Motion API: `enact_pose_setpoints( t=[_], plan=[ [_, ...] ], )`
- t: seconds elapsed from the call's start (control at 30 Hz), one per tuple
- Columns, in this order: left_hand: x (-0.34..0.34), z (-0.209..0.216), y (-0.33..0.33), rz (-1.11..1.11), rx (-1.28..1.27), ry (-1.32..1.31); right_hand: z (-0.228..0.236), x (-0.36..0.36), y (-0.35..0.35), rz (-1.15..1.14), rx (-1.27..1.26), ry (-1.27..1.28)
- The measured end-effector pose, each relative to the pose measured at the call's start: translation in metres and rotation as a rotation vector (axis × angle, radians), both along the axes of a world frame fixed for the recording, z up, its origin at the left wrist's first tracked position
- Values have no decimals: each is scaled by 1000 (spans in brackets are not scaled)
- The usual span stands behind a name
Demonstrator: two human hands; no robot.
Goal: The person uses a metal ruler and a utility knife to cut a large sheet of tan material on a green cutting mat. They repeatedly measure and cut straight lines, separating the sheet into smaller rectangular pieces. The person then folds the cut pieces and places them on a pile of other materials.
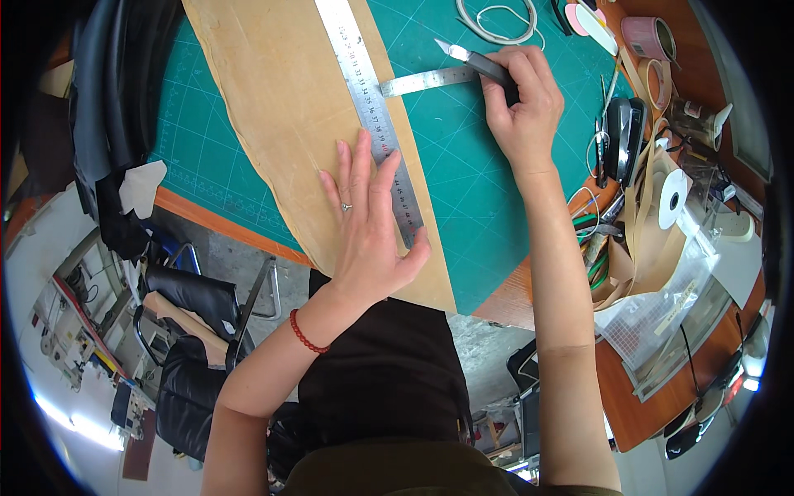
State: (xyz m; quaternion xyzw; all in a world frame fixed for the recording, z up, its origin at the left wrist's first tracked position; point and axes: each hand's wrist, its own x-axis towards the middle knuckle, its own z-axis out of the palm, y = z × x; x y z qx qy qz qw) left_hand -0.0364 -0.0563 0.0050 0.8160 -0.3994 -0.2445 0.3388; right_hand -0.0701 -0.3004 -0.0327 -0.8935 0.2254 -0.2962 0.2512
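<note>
Tan sheet (281,99): best kept flat.
Left hand (365,219): spread on long ruler (348,58); press evenly.
Right hand (526,103): grasping knife (490,68).

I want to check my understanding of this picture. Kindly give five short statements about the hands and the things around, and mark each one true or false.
1. The right hand holds a craft knife. True.
2. The left hand is lifted clear of the long steel ruler. False: it rests on it.
3. The tan sheet lies over the green cutting mat. True.
4. The red bracelet is on the right forearm. False: it is on the left forearm.
5. The white spool is right of the right hand. True.
</note>
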Motion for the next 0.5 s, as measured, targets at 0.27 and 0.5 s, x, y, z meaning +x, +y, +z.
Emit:
enact_pose_setpoints(
  t=[0.27,0.5],
  plan=[
    [89,39,-31,-92,45,-264,8,1,1,-15,15,23],
    [327,-14,-102,-258,225,-609,12,4,3,2,32,30]
  ],
)
